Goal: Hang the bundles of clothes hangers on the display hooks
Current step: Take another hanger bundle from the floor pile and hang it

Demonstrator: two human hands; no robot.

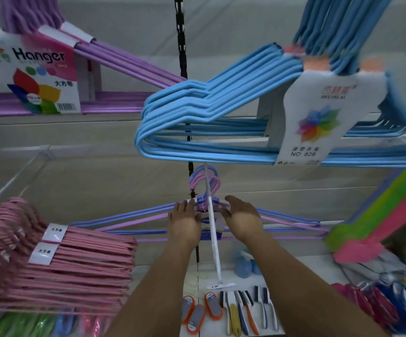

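Observation:
A bundle of blue-violet and pink hangers (134,221) hangs low in the middle, its hooks over a white display hook (213,229) that juts toward me. My left hand (183,221) rests against the bundle's neck from the left, fingers stretched. My right hand (242,218) cups the neck from the right, fingers apart. Whether either hand grips the bundle is unclear. A label (210,233) shows between my hands.
Light blue hanger bundles (209,113) hang above at right, purple ones (114,57) at top left, pink ones (58,263) at lower left. Green and pink hangers (377,220) sit at right. Brushes and small items (236,310) lie on the shelf below. A black slotted upright (183,57) runs down the middle.

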